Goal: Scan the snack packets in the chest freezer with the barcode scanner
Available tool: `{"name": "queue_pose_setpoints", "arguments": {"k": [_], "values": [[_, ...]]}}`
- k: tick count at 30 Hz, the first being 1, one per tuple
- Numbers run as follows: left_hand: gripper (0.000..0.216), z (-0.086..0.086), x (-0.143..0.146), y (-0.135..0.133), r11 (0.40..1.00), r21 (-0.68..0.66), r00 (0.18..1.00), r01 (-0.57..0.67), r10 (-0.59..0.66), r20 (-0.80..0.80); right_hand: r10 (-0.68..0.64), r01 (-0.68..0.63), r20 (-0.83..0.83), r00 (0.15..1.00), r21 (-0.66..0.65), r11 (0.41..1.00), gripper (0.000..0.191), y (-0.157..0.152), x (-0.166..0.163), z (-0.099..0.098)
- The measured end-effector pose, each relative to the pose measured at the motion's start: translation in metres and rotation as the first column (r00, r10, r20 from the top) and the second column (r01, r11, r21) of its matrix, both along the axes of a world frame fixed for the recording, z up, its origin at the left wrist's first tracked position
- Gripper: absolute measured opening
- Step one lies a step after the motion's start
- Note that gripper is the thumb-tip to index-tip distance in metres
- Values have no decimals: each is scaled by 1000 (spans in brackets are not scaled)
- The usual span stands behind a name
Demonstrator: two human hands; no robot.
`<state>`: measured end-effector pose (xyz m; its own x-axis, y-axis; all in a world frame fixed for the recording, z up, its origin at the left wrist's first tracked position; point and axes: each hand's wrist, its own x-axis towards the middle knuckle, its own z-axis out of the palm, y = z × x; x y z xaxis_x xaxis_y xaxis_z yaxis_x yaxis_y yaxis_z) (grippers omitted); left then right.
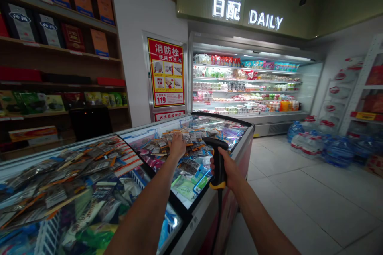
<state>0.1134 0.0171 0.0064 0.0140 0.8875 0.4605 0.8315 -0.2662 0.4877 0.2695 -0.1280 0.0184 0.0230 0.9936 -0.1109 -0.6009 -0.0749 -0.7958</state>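
Observation:
My right hand point(229, 169) is wrapped round a black and yellow handheld barcode scanner point(219, 163), its head pointing left over the freezer's edge and its cable hanging down. My left hand point(177, 146) reaches out over a spread of small flat packets point(194, 137) on the chest freezer point(191, 223). Its fingers are mostly hidden by the back of the hand, so whether they grip a packet cannot be made out. More dark packets with orange edges point(68, 179) lie heaped on the freezer's left section. Green bags point(184, 186) show through the glass below.
Shelves of boxes point(103, 44) line the left wall. A lit open fridge point(248, 87) stands at the back, beside a red fire-hydrant sign point(166, 72). Large water bottles point(338, 151) stand on the tiled floor at right. A dark screen point(89, 122) rises behind the freezer.

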Motion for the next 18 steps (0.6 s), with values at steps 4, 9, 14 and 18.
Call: {"name": "queue_pose_setpoints", "arguments": {"k": [4, 9, 14, 18], "values": [[41, 4, -12, -12, 998, 51, 1000, -21, 21, -15, 2, -2, 9, 1000, 5, 1000, 23, -3, -6, 1], [42, 4, -61, -34, 982, 118, 980, -151, 164, -110, 42, -42, -3, 999, -3, 999, 23, -6, -16, 3], [41, 0, -135, -61, 892, 132, 876, -433, 451, -171, 122, -122, -2, 992, 5, 992, 23, -8, -36, 4], [38, -2, -175, -80, 828, 142, 803, -543, 561, -201, 165, -165, -10, 986, 9, 986, 25, -10, -50, 3]]}}
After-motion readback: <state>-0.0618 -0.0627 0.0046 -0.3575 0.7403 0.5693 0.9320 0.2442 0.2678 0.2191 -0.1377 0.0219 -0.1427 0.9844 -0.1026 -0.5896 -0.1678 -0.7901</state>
